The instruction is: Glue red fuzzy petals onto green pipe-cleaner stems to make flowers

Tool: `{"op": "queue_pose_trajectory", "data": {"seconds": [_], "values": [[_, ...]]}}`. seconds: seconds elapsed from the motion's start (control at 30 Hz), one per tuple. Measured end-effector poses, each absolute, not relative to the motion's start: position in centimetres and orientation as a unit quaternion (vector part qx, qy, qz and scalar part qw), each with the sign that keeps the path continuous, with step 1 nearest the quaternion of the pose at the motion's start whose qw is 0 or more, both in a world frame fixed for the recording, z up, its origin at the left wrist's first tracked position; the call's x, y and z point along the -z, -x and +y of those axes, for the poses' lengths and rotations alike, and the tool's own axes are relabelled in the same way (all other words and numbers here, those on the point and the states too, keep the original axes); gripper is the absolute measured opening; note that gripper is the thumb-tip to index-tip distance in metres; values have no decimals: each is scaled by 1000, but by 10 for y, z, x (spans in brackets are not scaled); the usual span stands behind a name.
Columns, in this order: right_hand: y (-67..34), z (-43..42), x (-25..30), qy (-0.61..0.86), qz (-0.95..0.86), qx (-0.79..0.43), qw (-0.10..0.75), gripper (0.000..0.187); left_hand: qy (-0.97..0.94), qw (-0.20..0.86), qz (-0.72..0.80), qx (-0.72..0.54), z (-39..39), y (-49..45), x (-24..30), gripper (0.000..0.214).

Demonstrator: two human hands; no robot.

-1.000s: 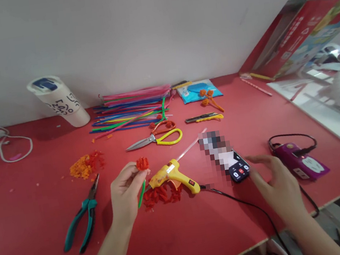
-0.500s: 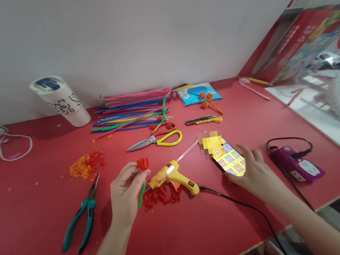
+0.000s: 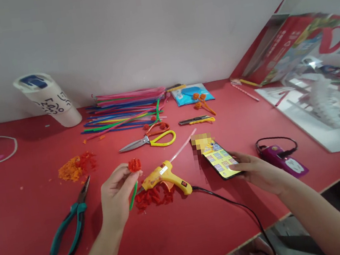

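My left hand pinches a small red pipe-cleaner flower on a green stem, held just left of the yellow glue gun lying on the red table. Red pipe-cleaner scraps lie under the gun. My right hand grips the lower right edge of a phone with a lit yellow screen, fingers curled round it.
Green-handled pliers lie at the left, near orange and red trimmings. Yellow scissors, a bundle of pipe cleaners, a white cup, a utility knife, a purple device and a mirror surround the hands.
My right hand moved left from hovering beside the phone and closed on its edge. The phone screen changed from a dark call view to a yellow one. My left hand kept holding the flower.
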State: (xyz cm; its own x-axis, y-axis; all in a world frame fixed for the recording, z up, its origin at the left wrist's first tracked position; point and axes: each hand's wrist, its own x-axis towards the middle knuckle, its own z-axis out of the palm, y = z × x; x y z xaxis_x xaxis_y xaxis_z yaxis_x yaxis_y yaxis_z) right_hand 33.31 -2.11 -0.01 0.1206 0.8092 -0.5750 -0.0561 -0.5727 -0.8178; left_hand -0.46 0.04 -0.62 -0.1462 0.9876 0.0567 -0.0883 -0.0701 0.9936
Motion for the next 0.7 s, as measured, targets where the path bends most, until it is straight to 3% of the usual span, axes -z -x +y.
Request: {"op": "queue_pose_trajectory", "data": {"seconds": [0.7], "values": [[-329,-20,1,658,-295,-587,367,47,-451,460,509,-571,0,6,7,5]]}}
